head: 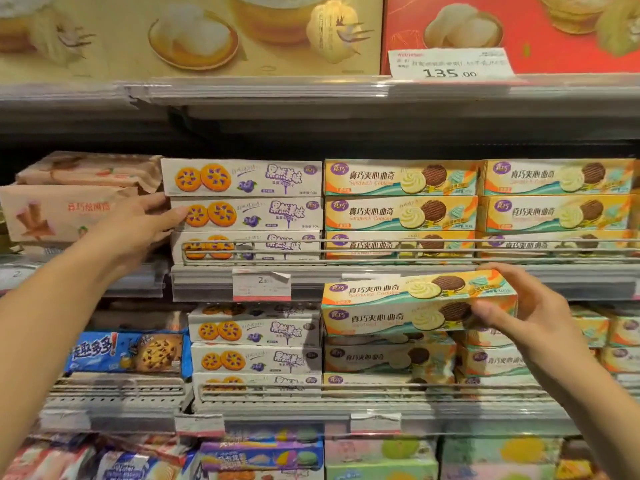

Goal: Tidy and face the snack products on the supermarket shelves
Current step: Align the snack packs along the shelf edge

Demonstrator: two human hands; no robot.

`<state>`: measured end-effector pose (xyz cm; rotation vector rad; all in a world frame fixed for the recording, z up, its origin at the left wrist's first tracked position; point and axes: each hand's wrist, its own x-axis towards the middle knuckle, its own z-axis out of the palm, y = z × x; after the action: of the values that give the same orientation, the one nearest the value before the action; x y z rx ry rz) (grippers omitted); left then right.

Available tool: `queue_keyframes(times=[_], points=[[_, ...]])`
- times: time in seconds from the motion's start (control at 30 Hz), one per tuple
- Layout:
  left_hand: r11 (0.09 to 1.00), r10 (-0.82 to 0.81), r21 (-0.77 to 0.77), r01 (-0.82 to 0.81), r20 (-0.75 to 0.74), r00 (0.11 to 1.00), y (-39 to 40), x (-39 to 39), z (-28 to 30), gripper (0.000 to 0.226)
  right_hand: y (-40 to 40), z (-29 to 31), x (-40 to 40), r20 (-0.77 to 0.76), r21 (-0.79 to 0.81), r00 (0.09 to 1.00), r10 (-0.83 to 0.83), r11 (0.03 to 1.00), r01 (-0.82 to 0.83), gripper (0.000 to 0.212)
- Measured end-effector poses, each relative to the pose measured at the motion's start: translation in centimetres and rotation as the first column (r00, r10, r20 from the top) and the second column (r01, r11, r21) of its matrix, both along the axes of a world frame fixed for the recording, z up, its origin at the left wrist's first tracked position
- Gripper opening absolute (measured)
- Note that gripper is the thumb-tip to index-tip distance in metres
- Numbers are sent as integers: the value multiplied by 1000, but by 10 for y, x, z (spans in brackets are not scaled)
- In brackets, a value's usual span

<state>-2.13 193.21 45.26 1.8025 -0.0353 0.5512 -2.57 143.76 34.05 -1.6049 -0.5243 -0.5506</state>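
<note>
My right hand point(519, 306) grips the right end of a long orange-and-teal sandwich cookie box point(391, 306), held in front of the lower shelf, level and facing me. Matching boxes point(398, 213) are stacked behind the wire rail on the middle shelf. My left hand point(138, 226) reaches to the left end of the white blueberry cookie box stack point(249, 213); its fingers touch the second box's end and its thumb lies on that box's front.
Pink wrapped packs point(69, 209) lie left of the white stack. A wire rail point(381, 251) fronts the middle shelf. Below are more white and orange boxes, plus a blue chocolate-chip cookie pack point(128, 351). Large gift boxes point(207, 32) fill the top shelf, with a 135.00 price tag point(450, 64).
</note>
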Motion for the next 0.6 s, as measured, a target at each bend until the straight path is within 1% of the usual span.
queue_keyframes(times=[0.07,0.1,0.13,0.17,0.2,0.23,0.27,0.3,0.33,0.37,0.4,0.43,0.47,0.5,0.53,0.6], points=[[994,70,81,-72,29,997,1,-2,-3,35,-6,-15,-5,-24,4,1000,-19,1000,19,54],[979,123,150,-137,99,987,-2,-5,-9,36,-6,-24,-9,-47,13,998,-29,999,30,56],[954,203,181,-239,197,959,-5,-9,-20,38,-5,-34,-11,-69,27,997,-43,999,45,55],[925,282,167,-340,297,912,-11,-14,-34,41,-2,-44,-15,-93,52,994,-50,997,55,51],[893,363,117,-434,379,851,-23,-24,-51,43,1,-54,-18,-111,81,993,-47,995,56,45],[862,428,68,-502,430,795,-42,-37,-68,41,4,-65,-22,-134,112,990,-38,992,53,42],[842,459,48,-538,461,760,-63,-48,-89,35,6,-77,-24,-160,133,987,-31,990,53,42],[846,429,78,-527,486,761,-87,-59,-114,30,8,-87,-26,-190,155,981,-37,986,67,46],[861,363,152,-486,484,796,-112,-69,-138,30,9,-97,-29,-214,185,976,-45,979,86,47],[888,286,218,-405,427,858,-139,-80,-160,30,11,-103,-34,-228,225,972,-47,969,100,44],[919,218,251,-304,320,922,-164,-86,-178,30,11,-109,-37,-235,256,971,-52,960,114,38],[947,170,236,-216,199,965,-188,-89,-192,32,13,-113,-42,-238,277,970,-44,954,112,36],[972,136,179,-154,105,985,-204,-89,-204,34,15,-118,-44,-241,285,970,-39,952,109,37],[990,106,90,-110,49,993,-216,-87,-211,35,17,-122,-46,-244,292,969,-30,951,103,42],[994,103,20,-104,35,994,-224,-85,-214,35,19,-125,-46,-247,302,969,-26,948,103,48],[989,138,-66,-136,34,990,-233,-82,-214,31,22,-126,-47,-271,347,962,-27,930,124,59]])
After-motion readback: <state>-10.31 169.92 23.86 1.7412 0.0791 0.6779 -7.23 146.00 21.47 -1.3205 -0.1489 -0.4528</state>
